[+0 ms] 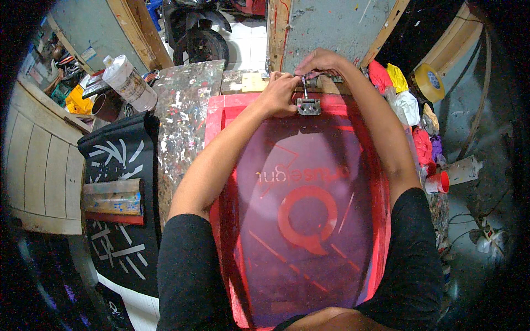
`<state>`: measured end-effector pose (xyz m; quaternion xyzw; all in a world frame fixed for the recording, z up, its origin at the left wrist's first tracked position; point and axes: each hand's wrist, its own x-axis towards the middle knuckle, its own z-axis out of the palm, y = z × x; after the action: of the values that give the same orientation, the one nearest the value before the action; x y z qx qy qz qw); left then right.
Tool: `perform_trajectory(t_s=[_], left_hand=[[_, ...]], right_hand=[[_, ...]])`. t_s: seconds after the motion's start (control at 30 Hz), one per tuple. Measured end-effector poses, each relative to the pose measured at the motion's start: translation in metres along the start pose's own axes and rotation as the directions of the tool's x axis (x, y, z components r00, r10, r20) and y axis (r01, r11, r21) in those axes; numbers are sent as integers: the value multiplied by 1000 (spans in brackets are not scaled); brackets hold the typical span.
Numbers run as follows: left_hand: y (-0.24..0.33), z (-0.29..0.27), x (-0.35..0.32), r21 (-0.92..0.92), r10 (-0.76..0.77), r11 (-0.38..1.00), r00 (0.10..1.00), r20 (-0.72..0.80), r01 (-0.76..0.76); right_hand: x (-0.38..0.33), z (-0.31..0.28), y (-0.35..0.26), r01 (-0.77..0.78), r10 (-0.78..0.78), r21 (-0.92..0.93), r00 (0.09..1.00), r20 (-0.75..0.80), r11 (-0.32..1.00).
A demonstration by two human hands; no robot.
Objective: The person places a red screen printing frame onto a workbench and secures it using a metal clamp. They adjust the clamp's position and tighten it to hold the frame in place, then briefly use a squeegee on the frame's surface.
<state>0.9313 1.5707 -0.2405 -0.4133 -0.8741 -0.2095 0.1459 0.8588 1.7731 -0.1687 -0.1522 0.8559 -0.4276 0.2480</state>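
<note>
A screen printing frame (217, 245) with red borders and purple mesh lies in front of me, tilted lengthwise under my arms. Its mesh carries a ring-shaped design and mirrored lettering. At the far edge of the frame sits a metal clamp (308, 107) with an upright rod. My left hand (280, 94) is closed against the left side of this clamp, its thumb low beside the metal. Bent over the top of the rod, my right hand (321, 62) has its fingertips pinched there, close to the left fingers. What lies beneath those fingertips is partly hidden.
A wooden squeegee (113, 199) rests on black printed fabric (144, 259) at left. Beyond stand a stained white bottle (130, 83) and a paint-spattered tabletop (185, 105). Tape (428, 83), coloured bags (407, 107) and a red cup (437, 182) crowd the right. A motorbike (199, 41) stands behind.
</note>
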Motion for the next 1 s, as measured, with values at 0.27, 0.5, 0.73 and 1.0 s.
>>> perform_trajectory(t_s=[0.27, 0.5, 0.73, 1.0], left_hand=[[3, -4, -2, -30, 0, 1000, 1000, -13, -1], [5, -3, -2, -35, -1, 999, 999, -35, 0], [3, -2, -2, -52, 13, 999, 999, -34, -15], [2, 0, -2, -6, 33, 999, 997, -72, -34]], right_hand=[[12, 1, 1, -4, 3, -184, 1000, -1, 983], [18, 5, -2, -25, 14, -253, 999, -43, 967], [21, 3, -7, 45, -29, -437, 999, 43, 899], [38, 3, -16, 0, 72, -676, 994, 80, 737]])
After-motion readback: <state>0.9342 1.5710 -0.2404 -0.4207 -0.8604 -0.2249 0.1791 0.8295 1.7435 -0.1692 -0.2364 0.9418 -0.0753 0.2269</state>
